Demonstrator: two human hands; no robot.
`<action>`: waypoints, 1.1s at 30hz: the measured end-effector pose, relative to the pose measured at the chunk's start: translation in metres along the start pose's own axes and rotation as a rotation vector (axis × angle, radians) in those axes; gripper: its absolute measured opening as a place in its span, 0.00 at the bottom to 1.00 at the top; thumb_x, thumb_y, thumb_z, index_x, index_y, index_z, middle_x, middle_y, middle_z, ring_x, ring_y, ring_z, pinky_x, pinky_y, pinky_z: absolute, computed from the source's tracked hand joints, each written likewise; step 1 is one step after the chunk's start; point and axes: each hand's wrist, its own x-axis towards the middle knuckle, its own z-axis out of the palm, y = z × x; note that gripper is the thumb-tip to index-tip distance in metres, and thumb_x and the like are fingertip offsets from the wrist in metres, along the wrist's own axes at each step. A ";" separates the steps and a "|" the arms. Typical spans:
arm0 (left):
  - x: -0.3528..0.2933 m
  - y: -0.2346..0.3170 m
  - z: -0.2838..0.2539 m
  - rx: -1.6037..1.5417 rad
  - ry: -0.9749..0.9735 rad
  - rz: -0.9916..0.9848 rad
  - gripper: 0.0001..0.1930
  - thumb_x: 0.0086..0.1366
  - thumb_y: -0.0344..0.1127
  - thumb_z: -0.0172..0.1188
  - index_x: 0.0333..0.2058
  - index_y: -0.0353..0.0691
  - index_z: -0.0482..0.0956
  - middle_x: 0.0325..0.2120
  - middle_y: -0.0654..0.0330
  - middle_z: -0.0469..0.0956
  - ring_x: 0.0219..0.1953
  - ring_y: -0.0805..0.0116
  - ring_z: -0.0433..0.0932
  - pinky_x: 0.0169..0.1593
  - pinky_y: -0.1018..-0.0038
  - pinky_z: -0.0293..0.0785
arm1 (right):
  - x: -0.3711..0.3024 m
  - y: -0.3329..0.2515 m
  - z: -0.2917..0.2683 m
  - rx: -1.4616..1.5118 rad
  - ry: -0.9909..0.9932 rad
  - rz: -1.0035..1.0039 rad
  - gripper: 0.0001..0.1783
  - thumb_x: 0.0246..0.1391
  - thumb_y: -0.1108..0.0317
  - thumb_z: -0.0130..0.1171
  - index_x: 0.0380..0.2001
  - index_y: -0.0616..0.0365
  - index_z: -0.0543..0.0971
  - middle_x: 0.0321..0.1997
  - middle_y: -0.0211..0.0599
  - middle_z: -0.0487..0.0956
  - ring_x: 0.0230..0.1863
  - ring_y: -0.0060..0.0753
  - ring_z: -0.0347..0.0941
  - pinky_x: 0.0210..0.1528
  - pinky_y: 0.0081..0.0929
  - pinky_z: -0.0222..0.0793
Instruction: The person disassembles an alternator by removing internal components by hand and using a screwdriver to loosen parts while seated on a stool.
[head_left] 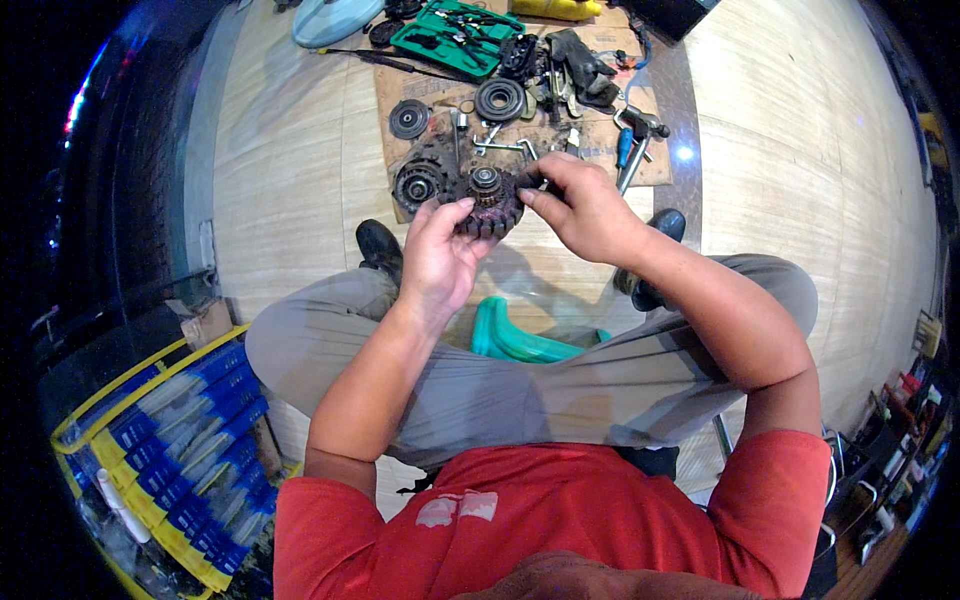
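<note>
My left hand (437, 255) is closed round a dark, greasy toothed metal wheel (487, 222) with a bright-centred hub standing up from its middle. At that wheel's right edge, my right hand (583, 208) is pinched. What lies between its thumb and fingers is hidden. Just left of the wheel, a dark round part with a ribbed rim (419, 184) lies on the cardboard (640, 165). Beyond the hands are a bent silver wrench (495, 148), a dark pulley (499, 99) and a smaller dark disc (409, 119).
Farther off lie an open green tool case (455, 38), black gloves (582, 70) and a yellow cylinder (556, 9). A hammer (640, 130) and a blue-handled screwdriver (625, 147) are at the right. A green plastic piece (530, 345) sits between my legs. Blue-and-yellow packs (190, 465) stand lower left.
</note>
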 end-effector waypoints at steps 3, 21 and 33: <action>-0.001 0.001 0.001 0.024 -0.012 0.013 0.16 0.65 0.28 0.52 0.51 0.31 0.65 0.46 0.49 0.76 0.47 0.58 0.80 0.52 0.58 0.78 | 0.001 0.003 0.000 0.009 -0.009 -0.009 0.11 0.52 0.68 0.61 0.36 0.64 0.78 0.35 0.54 0.76 0.39 0.59 0.74 0.41 0.46 0.70; -0.004 -0.005 0.004 0.059 -0.081 0.013 0.16 0.64 0.27 0.52 0.50 0.33 0.64 0.43 0.52 0.76 0.43 0.62 0.80 0.48 0.61 0.81 | 0.000 0.000 0.000 -0.125 -0.054 -0.228 0.08 0.52 0.71 0.64 0.35 0.61 0.78 0.31 0.45 0.77 0.36 0.48 0.76 0.37 0.37 0.70; -0.003 -0.005 0.003 0.072 -0.090 0.081 0.19 0.65 0.26 0.48 0.55 0.33 0.64 0.49 0.50 0.75 0.49 0.58 0.78 0.53 0.59 0.78 | 0.003 -0.002 -0.011 0.009 -0.054 -0.085 0.08 0.56 0.70 0.61 0.36 0.62 0.79 0.29 0.47 0.78 0.32 0.43 0.76 0.35 0.34 0.70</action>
